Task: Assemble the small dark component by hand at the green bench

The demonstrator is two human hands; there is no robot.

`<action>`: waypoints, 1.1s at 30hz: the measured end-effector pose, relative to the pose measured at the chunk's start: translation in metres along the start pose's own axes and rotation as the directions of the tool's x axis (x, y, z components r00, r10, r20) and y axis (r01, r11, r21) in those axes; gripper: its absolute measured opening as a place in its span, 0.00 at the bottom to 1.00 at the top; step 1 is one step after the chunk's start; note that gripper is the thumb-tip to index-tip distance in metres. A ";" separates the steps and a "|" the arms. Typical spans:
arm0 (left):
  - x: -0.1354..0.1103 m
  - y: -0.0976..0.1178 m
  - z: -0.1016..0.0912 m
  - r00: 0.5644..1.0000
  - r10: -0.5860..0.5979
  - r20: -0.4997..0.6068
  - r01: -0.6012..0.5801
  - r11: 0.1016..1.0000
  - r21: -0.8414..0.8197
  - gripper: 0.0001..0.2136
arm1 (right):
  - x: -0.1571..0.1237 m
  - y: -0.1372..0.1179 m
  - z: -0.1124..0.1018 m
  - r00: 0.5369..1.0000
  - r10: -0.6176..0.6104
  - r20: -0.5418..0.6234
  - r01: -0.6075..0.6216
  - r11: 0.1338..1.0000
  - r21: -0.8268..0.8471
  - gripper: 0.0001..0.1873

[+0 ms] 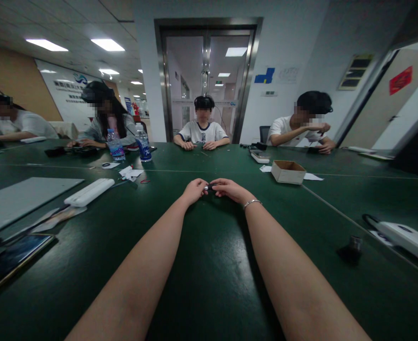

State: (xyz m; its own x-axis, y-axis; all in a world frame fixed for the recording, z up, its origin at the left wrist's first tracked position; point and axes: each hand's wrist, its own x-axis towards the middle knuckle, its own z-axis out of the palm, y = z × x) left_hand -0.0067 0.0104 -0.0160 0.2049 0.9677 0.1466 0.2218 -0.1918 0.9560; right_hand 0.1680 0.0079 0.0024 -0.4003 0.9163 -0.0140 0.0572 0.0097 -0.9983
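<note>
Over the green table [209, 265], both arms reach forward and the hands meet around a small black-and-silver stick-shaped object [210, 187]. My left hand [195, 190] pinches its silver end. The black part is between the fingers of my right hand [232, 189], which has a silver bracelet at the wrist. Fingers cover most of the object, so its exact kind does not show.
To the left lie a phone [17, 258], a white power strip [90, 192], a grey laptop [20, 196] and paper scraps. Two bottles [143, 146] stand beyond. An open box [288, 172] sits right. A small dark object [352, 250] lies nearer. Several people sit around the table.
</note>
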 end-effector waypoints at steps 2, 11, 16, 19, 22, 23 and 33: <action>-0.001 0.001 0.000 1.000 -0.005 -0.002 0.005 1.000 0.001 0.09 | -0.001 -0.002 0.001 1.000 0.007 0.000 -0.007 1.000 -0.012 0.08; -0.003 0.005 0.000 1.000 -0.011 -0.008 0.011 1.000 -0.004 0.08 | -0.001 -0.003 0.003 1.000 0.025 -0.002 -0.025 0.999 -0.023 0.05; -0.002 0.004 0.000 1.000 -0.011 -0.011 0.011 1.000 0.004 0.08 | -0.004 -0.003 0.002 1.000 0.010 0.012 -0.010 1.000 0.019 0.12; -0.002 0.003 0.000 1.000 -0.006 -0.008 0.006 1.000 0.005 0.08 | -0.004 -0.004 0.003 1.000 0.009 0.006 -0.009 1.000 0.016 0.09; -0.001 0.002 0.000 1.000 -0.001 -0.005 0.001 1.000 0.008 0.08 | -0.003 -0.004 0.004 1.000 0.013 -0.004 -0.013 1.000 0.002 0.05; -0.001 0.002 -0.001 1.000 -0.001 -0.004 0.001 1.000 0.010 0.08 | -0.002 -0.003 0.003 1.000 0.015 -0.003 -0.015 1.000 -0.003 0.06; -0.004 0.006 0.001 0.999 -0.041 -0.029 0.040 0.999 -0.022 0.08 | -0.004 -0.002 0.002 1.000 0.005 -0.007 -0.005 0.999 0.048 0.04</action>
State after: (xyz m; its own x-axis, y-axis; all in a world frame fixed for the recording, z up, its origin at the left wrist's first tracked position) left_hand -0.0053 0.0054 -0.0107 0.1683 0.9791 0.1146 0.2088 -0.1490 0.9665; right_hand 0.1679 0.0039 0.0044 -0.3936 0.9191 -0.0186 0.0150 -0.0137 -0.9998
